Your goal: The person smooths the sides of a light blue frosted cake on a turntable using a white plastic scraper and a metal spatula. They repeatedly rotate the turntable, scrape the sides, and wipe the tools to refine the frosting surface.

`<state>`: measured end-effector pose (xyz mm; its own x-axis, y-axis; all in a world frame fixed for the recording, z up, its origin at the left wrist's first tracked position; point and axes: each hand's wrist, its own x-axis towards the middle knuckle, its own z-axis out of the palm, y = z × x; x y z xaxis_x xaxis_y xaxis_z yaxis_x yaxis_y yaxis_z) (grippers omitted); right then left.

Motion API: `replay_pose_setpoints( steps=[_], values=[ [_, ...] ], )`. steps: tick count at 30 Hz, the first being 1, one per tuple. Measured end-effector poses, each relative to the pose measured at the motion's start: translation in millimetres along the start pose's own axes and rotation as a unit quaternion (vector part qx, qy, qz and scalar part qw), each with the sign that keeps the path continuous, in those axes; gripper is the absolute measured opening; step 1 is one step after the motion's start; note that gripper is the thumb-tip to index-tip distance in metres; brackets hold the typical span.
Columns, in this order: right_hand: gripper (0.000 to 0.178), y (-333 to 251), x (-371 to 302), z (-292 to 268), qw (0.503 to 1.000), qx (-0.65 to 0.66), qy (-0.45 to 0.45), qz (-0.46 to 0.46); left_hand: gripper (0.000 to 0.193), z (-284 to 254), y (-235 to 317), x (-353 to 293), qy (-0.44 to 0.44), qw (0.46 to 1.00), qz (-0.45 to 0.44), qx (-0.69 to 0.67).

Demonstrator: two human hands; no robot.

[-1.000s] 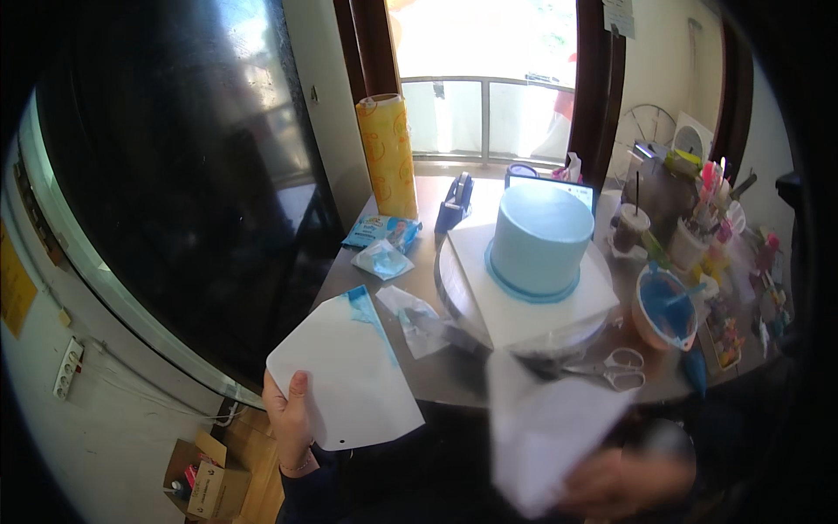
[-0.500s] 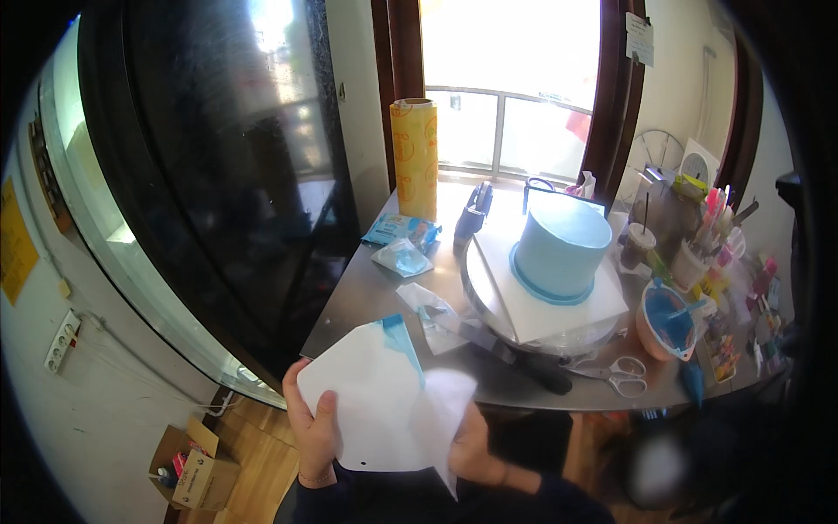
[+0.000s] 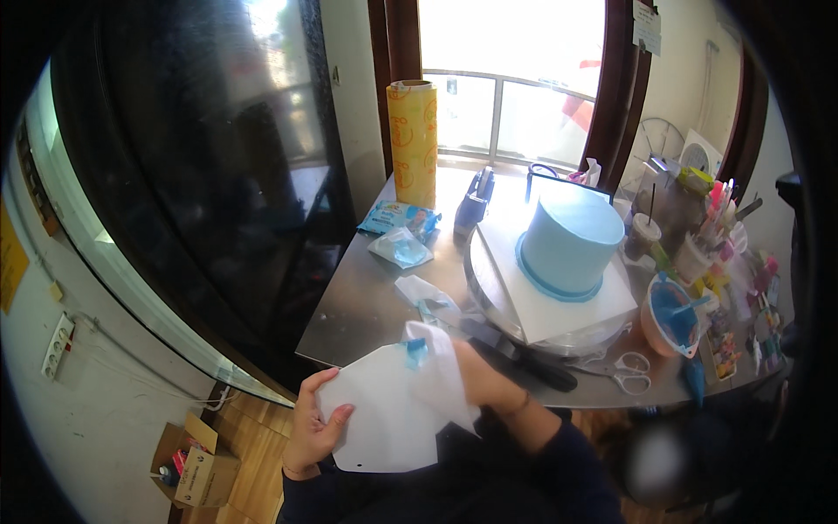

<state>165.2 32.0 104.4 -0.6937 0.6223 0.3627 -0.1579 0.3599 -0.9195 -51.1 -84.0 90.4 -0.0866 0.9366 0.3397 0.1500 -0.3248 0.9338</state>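
My left hand [image 3: 312,421] grips the left edge of a white flat plastic scraper [image 3: 384,428], thumb on its face. The scraper has a small hole near its lower corner and blue cream near its upper right edge. My right hand [image 3: 489,382] holds a white wipe [image 3: 447,371] draped over that edge; its fingertips are hidden by the wipe. Beyond my hands, a smooth light-blue cake [image 3: 572,240] stands on a white square board [image 3: 546,313] on a turntable [image 3: 489,301]. A spatula with a black handle [image 3: 548,374] lies in front of the turntable.
Scissors [image 3: 632,373] and a bowl of blue cream [image 3: 656,319] lie right of the turntable. At the back left are a yellow film roll [image 3: 412,144], a blue wipes packet [image 3: 388,218] and crumpled wipes [image 3: 403,249]. A cardboard box [image 3: 205,476] sits on the floor.
My right hand and the wipe have moved up along the scraper's right edge, now covering part of the blue cream. Less blue shows there. The view has shifted slightly.
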Motion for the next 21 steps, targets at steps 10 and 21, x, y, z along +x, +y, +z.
replay_pose_setpoints(
  steps=[10,21],
  values=[
    [0.034,15,71,17,0.923,0.321,0.204,0.06,0.044,-13,6,-8,0.0,0.988,0.004,0.156],
    [0.024,121,103,29,0.889,-0.375,0.2,0.172,0.047,-39,-1,-19,0.173,0.977,-0.046,0.118]
  ],
)
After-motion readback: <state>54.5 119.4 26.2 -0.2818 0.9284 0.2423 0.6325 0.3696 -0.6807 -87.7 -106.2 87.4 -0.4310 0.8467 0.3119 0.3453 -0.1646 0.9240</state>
